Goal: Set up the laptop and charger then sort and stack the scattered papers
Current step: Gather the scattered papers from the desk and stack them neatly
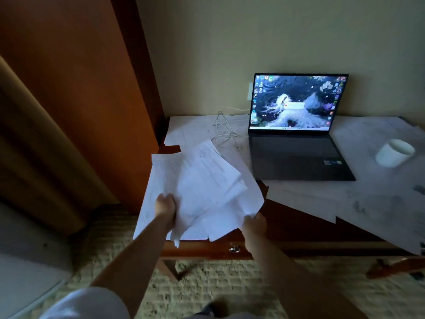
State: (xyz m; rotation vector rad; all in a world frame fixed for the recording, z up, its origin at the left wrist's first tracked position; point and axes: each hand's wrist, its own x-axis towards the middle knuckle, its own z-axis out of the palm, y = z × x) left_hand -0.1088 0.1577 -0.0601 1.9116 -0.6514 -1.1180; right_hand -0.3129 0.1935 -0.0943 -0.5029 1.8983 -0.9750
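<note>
Papers (207,192) blurred, print seemingly illegible.

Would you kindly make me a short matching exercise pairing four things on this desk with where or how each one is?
Things:
1. laptop
2. white mug
3. white cable
4. bundle of papers

States:
A. held in both hands
B. lies left of the laptop
C. open, screen lit
D. sits on papers at the desk's right

Pairs: 1-C, 2-D, 3-B, 4-A
</note>
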